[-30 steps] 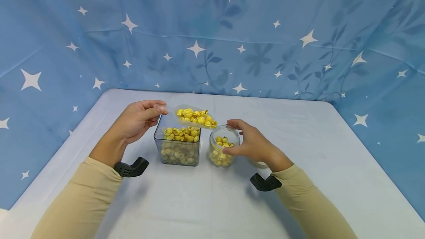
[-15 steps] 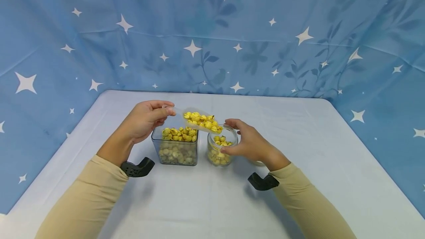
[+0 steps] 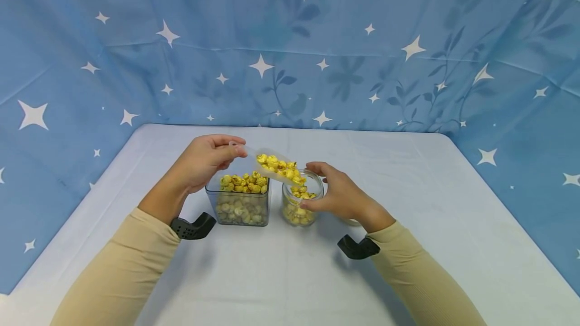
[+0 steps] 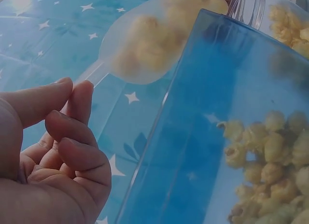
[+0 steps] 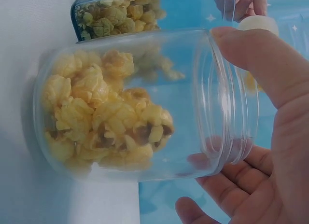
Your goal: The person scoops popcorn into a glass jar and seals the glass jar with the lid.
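My left hand (image 3: 206,160) pinches the thin handle of a translucent scoop (image 4: 140,72) between thumb and forefinger. Yellow popcorn (image 3: 277,165) lies in the scoop, which slopes down to the right with its tip over the mouth of a clear jar (image 3: 294,215). Thumb and fingers of my right hand (image 3: 340,192) grip this jar around its neck. In the right wrist view, popcorn (image 5: 96,113) fills roughly the lower part of the jar. Left of the jar stands a clear rectangular container (image 3: 240,210) with more popcorn (image 4: 270,161), beneath the scoop and left hand.
A pale round lid-like object (image 3: 351,222) lies on the table behind the right wrist, mostly hidden. The white-covered table (image 3: 254,275) ends at a blue star-patterned curtain (image 3: 208,39) at the back and sides.
My left hand has moved right with the scoop, bringing its tip over the jar's mouth and tilting it further down. The right hand still holds the jar in place. The view shifted slightly.
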Tool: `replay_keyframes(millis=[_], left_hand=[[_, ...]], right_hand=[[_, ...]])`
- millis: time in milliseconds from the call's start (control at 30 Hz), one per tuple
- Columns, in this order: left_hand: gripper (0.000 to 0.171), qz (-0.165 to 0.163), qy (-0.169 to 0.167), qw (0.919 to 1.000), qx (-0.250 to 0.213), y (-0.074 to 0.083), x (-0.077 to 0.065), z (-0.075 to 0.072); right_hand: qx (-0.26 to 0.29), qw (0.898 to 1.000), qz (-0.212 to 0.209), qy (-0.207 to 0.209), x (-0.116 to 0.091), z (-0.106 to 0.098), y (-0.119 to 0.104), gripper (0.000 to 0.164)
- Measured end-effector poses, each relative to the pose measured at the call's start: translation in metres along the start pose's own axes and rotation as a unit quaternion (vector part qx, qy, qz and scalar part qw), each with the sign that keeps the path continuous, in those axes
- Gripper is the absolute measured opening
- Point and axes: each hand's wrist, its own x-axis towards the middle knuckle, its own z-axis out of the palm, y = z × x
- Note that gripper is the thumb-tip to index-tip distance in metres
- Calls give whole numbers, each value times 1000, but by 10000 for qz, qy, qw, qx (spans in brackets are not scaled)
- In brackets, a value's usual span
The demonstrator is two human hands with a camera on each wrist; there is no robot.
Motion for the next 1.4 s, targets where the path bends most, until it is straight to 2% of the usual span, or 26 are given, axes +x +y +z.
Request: replay_keyframes(millis=[400, 700, 933, 1100, 1400], left_hand=[[34, -16, 16, 9994, 333, 6, 1, 4], [27, -18, 44, 9996, 268, 4, 3, 3], [30, -63, 60, 9996, 282, 4, 1, 2], [32, -101, 104, 9993, 336, 6, -3, -3], [38, 46, 154, 9996, 233, 9, -17, -20]], right_hand=[[60, 9999, -99, 23, 0, -1, 1, 88], [84, 9999, -63, 46, -1, -1, 1, 87], [84, 9999, -42, 54, 0, 0, 2, 89], [111, 9999, -52, 54, 0, 0, 2, 88], [129, 9999, 65, 18, 0, 0, 2, 88]])
